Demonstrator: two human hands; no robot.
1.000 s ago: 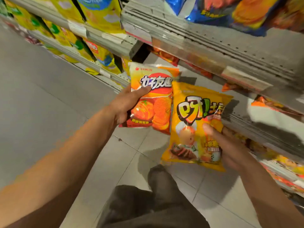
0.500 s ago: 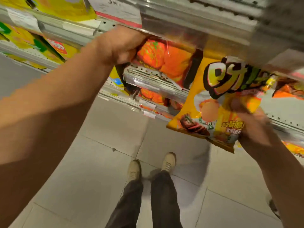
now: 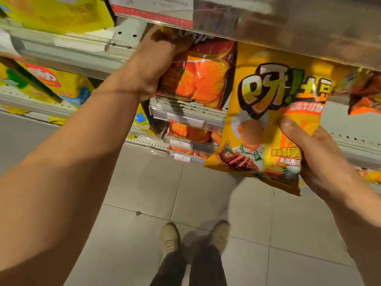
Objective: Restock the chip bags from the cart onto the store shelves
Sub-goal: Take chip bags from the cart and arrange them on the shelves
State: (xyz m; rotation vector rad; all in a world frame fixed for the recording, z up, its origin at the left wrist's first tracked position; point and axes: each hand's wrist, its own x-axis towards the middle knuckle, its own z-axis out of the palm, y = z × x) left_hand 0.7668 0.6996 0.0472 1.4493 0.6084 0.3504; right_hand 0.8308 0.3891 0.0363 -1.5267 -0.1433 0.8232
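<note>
My left hand (image 3: 152, 65) grips an orange chip bag (image 3: 198, 79) by its left side, holding it on the middle shelf (image 3: 185, 112) just under the upper shelf edge (image 3: 268, 23). My right hand (image 3: 315, 157) holds a yellow chip bag (image 3: 266, 120) by its lower right corner, thumb on the front. The yellow bag hangs upright in front of the shelf, right of the orange bag, with its top tucked under the upper shelf edge.
Yellow bags (image 3: 61, 85) fill the shelves to the left. More orange bags (image 3: 189, 133) lie on a lower shelf, and another orange bag (image 3: 365, 93) sits at the far right. My feet (image 3: 193, 238) stand on the grey tiled floor (image 3: 144, 193). No cart is in view.
Both bags rose from waist height to the shelf. The orange bag went in under the upper shelf edge, and the yellow bag came up beside it.
</note>
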